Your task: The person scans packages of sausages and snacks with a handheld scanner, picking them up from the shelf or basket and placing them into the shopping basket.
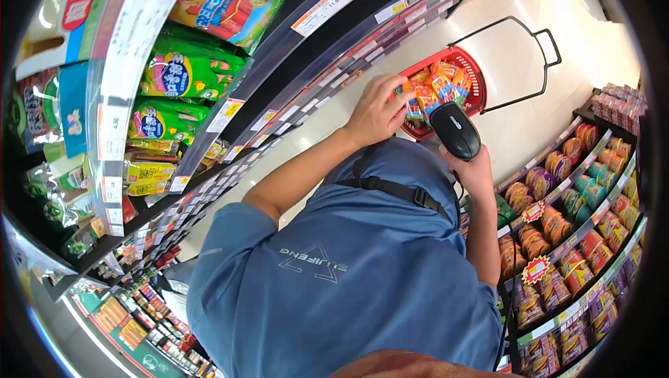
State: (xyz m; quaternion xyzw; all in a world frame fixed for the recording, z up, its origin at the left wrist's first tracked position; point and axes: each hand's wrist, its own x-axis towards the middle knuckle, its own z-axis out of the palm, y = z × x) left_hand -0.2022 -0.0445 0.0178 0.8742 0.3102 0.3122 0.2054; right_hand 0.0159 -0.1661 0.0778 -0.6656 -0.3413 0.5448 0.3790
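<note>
My left hand (380, 110) is at the near-left side of a red shopping basket (476, 75), fingers closed around a small orange snack packet (402, 89) whose shape is mostly hidden. In my right hand (476, 172) is a black handheld barcode scanner (454, 130), its head over the near edge of the basket and a dark cable running down along my right arm. Several orange and colourful snack packets (442, 84) lie in the basket. The basket's black pull handle (550, 54) stretches out across the floor to the right.
On the left, a shelf rack holds green snack bags (185, 68), an orange sausage bag (226, 5) and price tags (322, 11). Tiered shelves of instant noodle cups (540, 183) stand on the right. Pale tiled floor (516, 124) shows between them.
</note>
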